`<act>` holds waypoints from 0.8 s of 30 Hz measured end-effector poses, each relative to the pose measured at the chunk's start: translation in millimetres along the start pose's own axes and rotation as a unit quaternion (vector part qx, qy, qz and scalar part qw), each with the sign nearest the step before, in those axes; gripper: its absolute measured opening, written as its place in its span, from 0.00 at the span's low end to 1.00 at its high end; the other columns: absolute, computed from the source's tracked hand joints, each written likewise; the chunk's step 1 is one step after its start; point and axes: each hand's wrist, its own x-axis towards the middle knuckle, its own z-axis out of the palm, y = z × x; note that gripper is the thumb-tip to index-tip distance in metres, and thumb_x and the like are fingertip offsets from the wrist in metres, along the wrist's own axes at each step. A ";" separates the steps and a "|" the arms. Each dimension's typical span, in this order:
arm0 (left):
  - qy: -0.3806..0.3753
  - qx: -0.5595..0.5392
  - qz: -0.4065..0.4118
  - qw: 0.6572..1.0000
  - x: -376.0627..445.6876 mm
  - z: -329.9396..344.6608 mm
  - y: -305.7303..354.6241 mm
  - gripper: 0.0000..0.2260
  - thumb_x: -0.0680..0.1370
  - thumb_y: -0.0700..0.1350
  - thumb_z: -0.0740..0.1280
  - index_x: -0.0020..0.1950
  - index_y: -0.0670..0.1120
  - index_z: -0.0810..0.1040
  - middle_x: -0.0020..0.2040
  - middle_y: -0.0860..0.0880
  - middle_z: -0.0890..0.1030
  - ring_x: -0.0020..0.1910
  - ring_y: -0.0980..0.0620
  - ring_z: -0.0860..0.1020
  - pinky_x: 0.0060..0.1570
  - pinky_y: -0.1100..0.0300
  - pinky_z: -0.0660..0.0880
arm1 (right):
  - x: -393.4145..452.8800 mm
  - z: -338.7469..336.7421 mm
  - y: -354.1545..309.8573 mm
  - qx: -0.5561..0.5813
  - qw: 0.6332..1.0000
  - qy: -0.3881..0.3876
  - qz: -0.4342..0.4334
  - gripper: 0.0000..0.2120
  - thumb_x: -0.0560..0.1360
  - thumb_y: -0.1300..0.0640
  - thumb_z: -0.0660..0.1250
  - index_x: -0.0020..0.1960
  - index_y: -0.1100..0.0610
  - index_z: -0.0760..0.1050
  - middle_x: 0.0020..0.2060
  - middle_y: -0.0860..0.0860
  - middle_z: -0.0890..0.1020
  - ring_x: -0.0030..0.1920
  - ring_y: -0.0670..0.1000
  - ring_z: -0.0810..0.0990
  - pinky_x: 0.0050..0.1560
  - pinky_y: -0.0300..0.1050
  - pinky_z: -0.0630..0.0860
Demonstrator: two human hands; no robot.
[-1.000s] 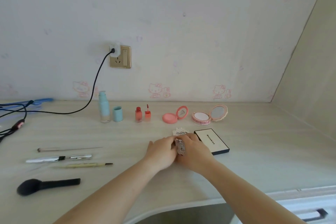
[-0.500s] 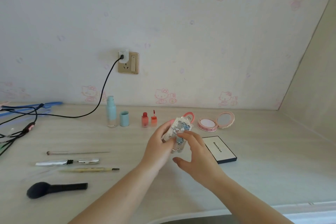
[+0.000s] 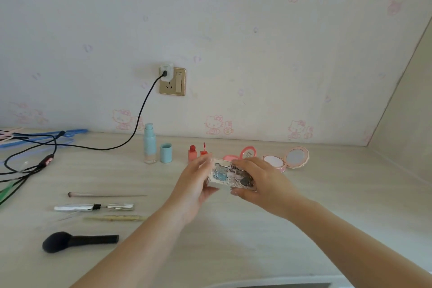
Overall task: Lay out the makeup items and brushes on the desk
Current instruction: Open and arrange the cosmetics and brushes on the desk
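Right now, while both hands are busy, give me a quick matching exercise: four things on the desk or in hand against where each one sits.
Things:
1. patterned case
2. black brush
3. blue bottle
4. round mirror compact

Places:
A. near left of the desk
B. far right, lid open
C. held between both hands
D. upright below the wall socket

Pairs: 1-C, 2-A, 3-D, 4-B

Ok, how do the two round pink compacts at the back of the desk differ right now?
The coral compact is partly hidden behind the hands; the pale pink compact shows whole. The coral compact's raised lid bears a triangle mark; the pale pink compact's lid holds a plain mirror. The pale pink compact has a scalloped rim; the coral compact's is smooth. Both stand open on the desk.
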 end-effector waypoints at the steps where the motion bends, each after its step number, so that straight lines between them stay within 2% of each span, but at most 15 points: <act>1: -0.014 -0.065 -0.013 0.998 0.4 0.3 -0.5 0.18 0.74 0.52 0.66 0.63 0.49 0.74 0.52 0.46 0.81 0.47 0.51 0.80 0.45 0.58 0.80 | 0.3 0.3 -3.5 0.018 1.000 0.004 0.015 0.30 0.73 0.43 0.67 0.71 0.46 0.63 0.61 0.41 0.70 0.62 0.46 0.70 0.52 0.34 0.63; 2: -0.023 -0.117 -0.022 0.993 0.9 0.0 -0.8 0.24 0.73 0.54 0.66 0.67 0.49 0.71 0.53 0.46 0.81 0.48 0.51 0.80 0.48 0.56 0.80 | 0.6 1.1 -7.5 0.042 0.999 0.006 0.030 0.29 0.73 0.42 0.66 0.71 0.45 0.63 0.58 0.40 0.69 0.60 0.45 0.71 0.52 0.34 0.64; 3: -0.031 -0.145 -0.027 0.989 0.7 0.6 -0.9 0.26 0.72 0.55 0.67 0.69 0.50 0.70 0.53 0.47 0.81 0.47 0.51 0.81 0.50 0.55 0.79 | 1.6 3.1 -10.5 0.065 0.997 0.008 0.046 0.28 0.73 0.42 0.65 0.70 0.44 0.63 0.56 0.39 0.69 0.59 0.44 0.72 0.52 0.35 0.66; 4: -0.043 -0.150 -0.024 0.987 -0.9 2.0 -0.5 0.23 0.72 0.55 0.67 0.66 0.51 0.73 0.52 0.47 0.81 0.47 0.51 0.81 0.52 0.54 0.78 | 2.4 5.0 -13.2 0.090 0.994 0.009 0.063 0.26 0.73 0.41 0.65 0.69 0.43 0.64 0.54 0.38 0.70 0.57 0.44 0.73 0.53 0.36 0.68; 6: -0.069 -0.127 -0.009 0.989 -5.9 8.6 0.5 0.10 0.72 0.53 0.66 0.50 0.55 0.82 0.47 0.51 0.82 0.47 0.53 0.81 0.55 0.53 0.76 | 4.8 8.4 -17.7 0.160 0.982 0.010 0.100 0.22 0.73 0.41 0.64 0.66 0.43 0.68 0.50 0.40 0.75 0.52 0.44 0.77 0.53 0.40 0.74; 7: -0.074 -0.112 0.005 0.991 -8.3 12.9 0.6 0.07 0.73 0.52 0.65 0.44 0.59 0.83 0.46 0.52 0.83 0.48 0.54 0.81 0.56 0.52 0.76 | 5.8 9.8 -19.9 0.202 0.972 0.012 0.117 0.19 0.74 0.41 0.64 0.63 0.42 0.69 0.47 0.42 0.78 0.49 0.44 0.79 0.51 0.43 0.76; 10: -0.083 -0.099 0.008 0.992 -12.7 19.3 -0.1 0.16 0.79 0.47 0.61 0.40 0.67 0.82 0.52 0.50 0.82 0.53 0.52 0.81 0.56 0.50 0.76 | 8.9 12.1 -25.1 0.267 0.952 0.009 0.149 0.12 0.74 0.42 0.64 0.57 0.41 0.70 0.42 0.46 0.80 0.41 0.45 0.80 0.45 0.44 0.76; 12: -0.067 -0.107 0.001 0.992 -11.2 19.5 -2.0 0.17 0.80 0.47 0.60 0.41 0.66 0.82 0.55 0.48 0.82 0.56 0.50 0.80 0.56 0.49 0.76 | 10.8 12.3 -25.5 0.280 0.946 0.001 0.163 0.13 0.74 0.41 0.63 0.57 0.43 0.70 0.41 0.47 0.80 0.40 0.45 0.79 0.42 0.42 0.75; 15: -0.036 -0.089 -0.021 0.995 -6.8 17.7 -6.5 0.11 0.81 0.48 0.59 0.54 0.56 0.80 0.59 0.46 0.81 0.59 0.49 0.79 0.57 0.46 0.77 | 12.3 16.0 -21.3 0.278 0.942 -0.023 0.187 0.19 0.74 0.38 0.62 0.61 0.46 0.72 0.38 0.45 0.79 0.38 0.44 0.77 0.39 0.39 0.72; 17: -0.026 -0.069 -0.028 0.997 -3.8 17.2 -9.4 0.11 0.81 0.49 0.58 0.57 0.52 0.79 0.57 0.47 0.82 0.57 0.49 0.80 0.55 0.46 0.78 | 12.4 18.5 -19.2 0.266 0.943 -0.036 0.196 0.18 0.75 0.38 0.60 0.60 0.45 0.73 0.36 0.44 0.78 0.37 0.44 0.77 0.38 0.38 0.71; 18: -0.020 -0.065 -0.029 0.997 -2.6 16.7 -10.3 0.11 0.82 0.49 0.57 0.57 0.51 0.78 0.54 0.47 0.83 0.53 0.50 0.82 0.51 0.47 0.79 | 12.4 18.9 -18.9 0.274 0.939 -0.036 0.205 0.17 0.75 0.38 0.60 0.58 0.45 0.75 0.37 0.44 0.79 0.39 0.45 0.78 0.40 0.40 0.74; 20: 0.001 -0.064 -0.046 0.997 0.7 13.9 -12.9 0.14 0.82 0.50 0.55 0.55 0.48 0.79 0.48 0.46 0.83 0.41 0.52 0.82 0.39 0.53 0.80 | 14.2 19.5 -15.7 0.340 0.908 -0.024 0.245 0.16 0.76 0.38 0.58 0.52 0.46 0.77 0.42 0.46 0.83 0.45 0.48 0.81 0.49 0.45 0.78; 21: 0.017 -0.067 -0.060 0.996 1.8 11.5 -14.0 0.15 0.82 0.50 0.54 0.55 0.46 0.79 0.48 0.44 0.82 0.39 0.51 0.81 0.35 0.56 0.78 | 15.0 19.7 -13.6 0.379 0.885 -0.024 0.270 0.17 0.76 0.38 0.57 0.51 0.47 0.78 0.45 0.49 0.84 0.47 0.49 0.82 0.49 0.46 0.80; 24: 0.044 -0.074 -0.096 0.992 4.0 4.3 -17.2 0.18 0.82 0.52 0.54 0.58 0.43 0.78 0.52 0.40 0.80 0.47 0.43 0.78 0.38 0.54 0.78 | 16.1 18.7 -7.9 0.455 0.831 -0.045 0.317 0.20 0.77 0.40 0.57 0.54 0.53 0.79 0.50 0.59 0.83 0.48 0.54 0.83 0.42 0.46 0.82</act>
